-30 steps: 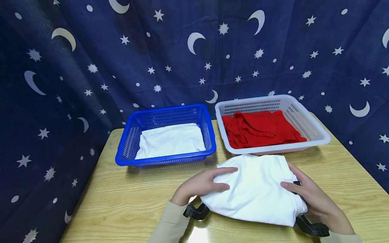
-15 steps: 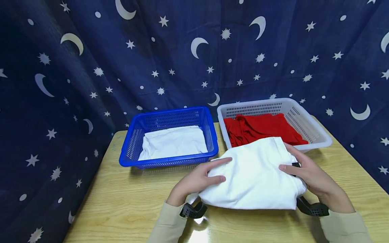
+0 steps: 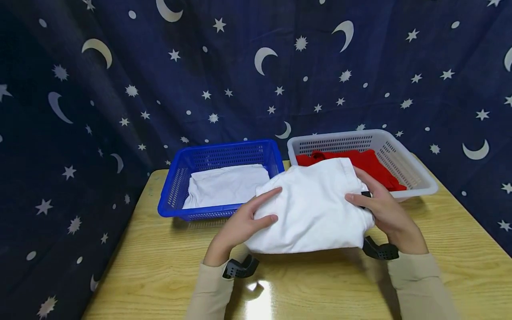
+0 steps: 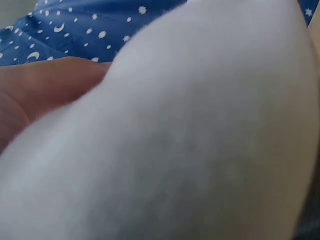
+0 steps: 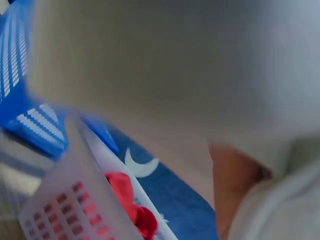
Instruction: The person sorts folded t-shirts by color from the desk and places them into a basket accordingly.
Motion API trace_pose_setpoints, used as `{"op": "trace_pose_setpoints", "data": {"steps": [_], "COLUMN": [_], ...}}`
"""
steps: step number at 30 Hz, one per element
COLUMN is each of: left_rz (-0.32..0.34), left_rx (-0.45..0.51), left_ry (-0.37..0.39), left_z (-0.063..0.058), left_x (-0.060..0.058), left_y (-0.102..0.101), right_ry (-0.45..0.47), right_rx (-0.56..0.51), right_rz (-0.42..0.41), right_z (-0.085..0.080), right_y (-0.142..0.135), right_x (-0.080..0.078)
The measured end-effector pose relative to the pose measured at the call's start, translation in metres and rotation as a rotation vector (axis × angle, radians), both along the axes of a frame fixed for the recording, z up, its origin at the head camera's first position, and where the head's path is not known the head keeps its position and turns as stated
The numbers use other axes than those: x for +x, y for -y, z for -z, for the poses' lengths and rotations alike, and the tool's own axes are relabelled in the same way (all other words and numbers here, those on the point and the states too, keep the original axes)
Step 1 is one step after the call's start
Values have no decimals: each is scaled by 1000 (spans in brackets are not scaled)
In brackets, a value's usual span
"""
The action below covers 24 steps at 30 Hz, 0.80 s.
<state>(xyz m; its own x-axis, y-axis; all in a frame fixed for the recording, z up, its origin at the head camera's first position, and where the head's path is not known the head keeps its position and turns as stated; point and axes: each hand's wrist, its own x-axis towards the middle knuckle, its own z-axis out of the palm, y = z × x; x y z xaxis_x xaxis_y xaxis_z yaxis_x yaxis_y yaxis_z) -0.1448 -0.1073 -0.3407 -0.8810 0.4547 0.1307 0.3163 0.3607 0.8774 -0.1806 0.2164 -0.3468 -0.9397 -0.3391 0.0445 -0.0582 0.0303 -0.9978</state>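
Between both hands hangs a folded white garment, raised over the table in the head view; its exact kind does not show. My left hand grips its left side, with thumb and a finger on top and the other fingers hidden. On the right side, my right hand holds it, thumb on top and fingers behind the fabric. White fabric fills most of the left wrist view. The blue basket, behind and left of the garment, contains another folded white garment.
A white basket stands at the back right with a red garment in it, partly covered by the lifted white one. Both baskets are on the wooden table. A dark blue curtain with moons and stars hangs behind.
Both hands have lifted the folded white garment off its lower place near the table and carried it up and left, towards the blue basket. The baskets have stayed put.
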Motion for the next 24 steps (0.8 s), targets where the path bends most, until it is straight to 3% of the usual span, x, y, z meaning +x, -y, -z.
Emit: {"op": "trace_pose_setpoints", "data": {"steps": [4,14,20,24], "left_rz": [-59,-252,-363,-403], "left_rx": [3,49,132,156], "left_ry": [-54,-40,-14,-18], "left_z": [17,13,12,18], "left_x": [-13,-22,-28,-31], "left_y": [15,52,79,95], "right_ry": [16,17,38,0], "right_rx": [-50,-198,-120,-38], "right_rz": [2,-77,-114,-109], "right_z": [0,6,15,25], "right_y": [20,74,107,127], "right_x": [-11,-39,-53,-60]}}
